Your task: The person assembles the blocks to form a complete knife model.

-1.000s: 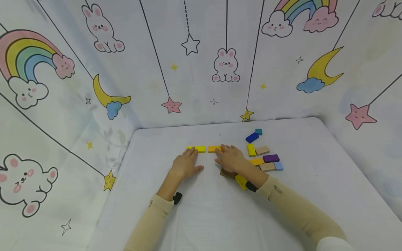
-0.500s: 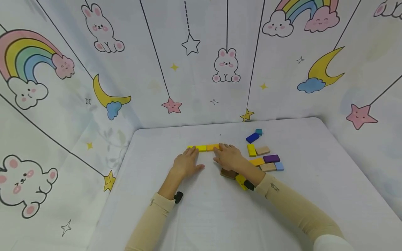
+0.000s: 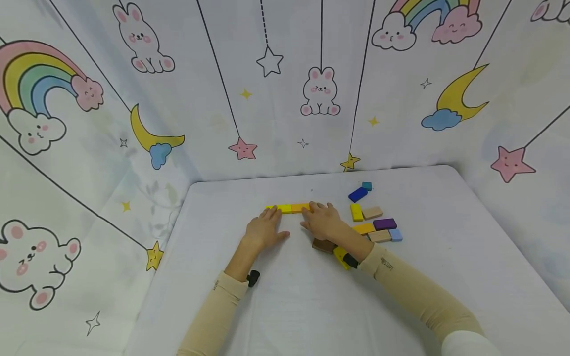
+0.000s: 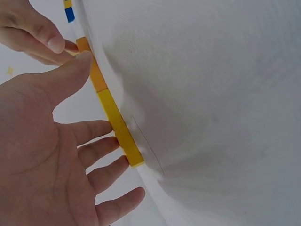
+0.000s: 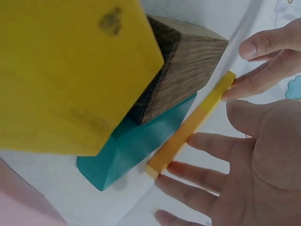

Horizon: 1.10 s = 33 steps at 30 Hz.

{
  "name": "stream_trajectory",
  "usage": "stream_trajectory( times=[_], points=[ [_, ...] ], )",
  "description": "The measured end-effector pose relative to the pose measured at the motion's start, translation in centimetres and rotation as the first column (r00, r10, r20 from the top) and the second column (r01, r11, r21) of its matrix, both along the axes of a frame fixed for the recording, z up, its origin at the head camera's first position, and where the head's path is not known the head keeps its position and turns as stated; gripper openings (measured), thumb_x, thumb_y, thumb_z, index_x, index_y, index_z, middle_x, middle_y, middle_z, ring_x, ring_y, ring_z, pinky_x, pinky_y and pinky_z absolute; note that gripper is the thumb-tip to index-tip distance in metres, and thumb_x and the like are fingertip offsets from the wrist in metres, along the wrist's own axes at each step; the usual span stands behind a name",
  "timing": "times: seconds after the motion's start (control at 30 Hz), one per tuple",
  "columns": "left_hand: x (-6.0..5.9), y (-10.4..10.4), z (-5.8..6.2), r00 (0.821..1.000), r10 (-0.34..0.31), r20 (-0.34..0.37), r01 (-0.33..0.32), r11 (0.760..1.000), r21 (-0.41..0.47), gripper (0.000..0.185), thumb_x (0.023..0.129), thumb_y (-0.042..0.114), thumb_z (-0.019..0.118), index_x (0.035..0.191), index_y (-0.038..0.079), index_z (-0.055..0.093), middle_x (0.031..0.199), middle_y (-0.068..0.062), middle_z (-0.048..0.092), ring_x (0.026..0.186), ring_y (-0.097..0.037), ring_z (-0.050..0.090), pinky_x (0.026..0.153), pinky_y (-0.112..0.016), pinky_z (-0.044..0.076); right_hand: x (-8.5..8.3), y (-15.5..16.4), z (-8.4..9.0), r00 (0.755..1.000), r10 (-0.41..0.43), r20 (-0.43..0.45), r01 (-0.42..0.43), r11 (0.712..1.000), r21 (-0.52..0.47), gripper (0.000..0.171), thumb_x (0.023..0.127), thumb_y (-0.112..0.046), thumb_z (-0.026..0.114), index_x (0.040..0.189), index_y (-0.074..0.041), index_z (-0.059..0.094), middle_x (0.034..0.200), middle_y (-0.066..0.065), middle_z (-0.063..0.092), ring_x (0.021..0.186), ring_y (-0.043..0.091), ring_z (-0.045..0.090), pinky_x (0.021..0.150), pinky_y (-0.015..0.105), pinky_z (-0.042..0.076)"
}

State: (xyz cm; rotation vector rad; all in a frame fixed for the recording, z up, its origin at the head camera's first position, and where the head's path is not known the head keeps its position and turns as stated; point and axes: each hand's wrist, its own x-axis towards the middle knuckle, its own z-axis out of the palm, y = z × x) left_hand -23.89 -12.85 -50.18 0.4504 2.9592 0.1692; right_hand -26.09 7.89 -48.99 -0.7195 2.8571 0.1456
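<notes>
White tabletop (image 3: 311, 306) w/ cartoon backdrop (image 3: 267, 99) behind. Left hand (image 3: 262, 231) & right hand (image 3: 325, 222) lie flat, fingers relaxed, tips touching the yellow block (image 3: 281, 208) + orange block (image 3: 300, 207) – end to end, mid-tabletop. Loose blocks (image 3: 376, 225) sit right; brown block (image 3: 323, 244) under the right wrist.
</notes>
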Motion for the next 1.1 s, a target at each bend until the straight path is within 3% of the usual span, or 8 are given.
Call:
stream_trajectory(
  times=[0.7, 0.97, 1.1],
  points=[
    [-0.26, 0.1, -0.11, 0.999, 0.02, 0.03, -0.019, 0.999, -0.029, 0.082, 0.092, 0.061, 0.055, 0.153, 0.012, 0.033, 0.161, -0.008, 0.024, 0.147, -0.029, 0.024, 0.116, -0.051, 0.028, -0.02, 0.29, -0.34, 1.0, 0.004, -0.016, -0.005, 1.0, -0.009, 0.056, 0.104, -0.047, 0.039, 0.152, -0.018, 0.037, 0.153, 0.014, 0.036, 0.138, 0.032, 0.039, 0.111, 0.06, 0.032],
    [-0.25, 0.31, -0.07, 0.999, 0.025, 0.03, -0.025, 0.999, -0.02, 0.081, 0.091, 0.062, 0.054, 0.152, 0.013, 0.035, 0.161, -0.008, 0.025, 0.147, -0.032, 0.022, 0.116, -0.05, 0.028, -0.12, 0.48, -0.45, 0.999, 0.006, -0.045, -0.009, 0.998, -0.065, 0.057, 0.104, -0.047, 0.039, 0.145, -0.008, 0.045, 0.141, 0.013, 0.049, 0.129, 0.03, 0.049, 0.102, 0.054, 0.045],
    [-0.26, 0.49, -0.17, 1.0, 0.003, 0.018, -0.003, 1.0, 0.007, 0.076, 0.092, 0.061, 0.053, 0.151, 0.015, 0.039, 0.16, -0.008, 0.026, 0.147, -0.033, 0.024, 0.116, -0.051, 0.028, -0.28, 0.68, -0.55, 0.999, -0.002, -0.037, -0.001, 0.996, -0.088, 0.057, 0.104, -0.046, 0.037, 0.144, -0.006, 0.046, 0.145, 0.013, 0.047, 0.132, 0.029, 0.047, 0.101, 0.052, 0.047]
  ],
)
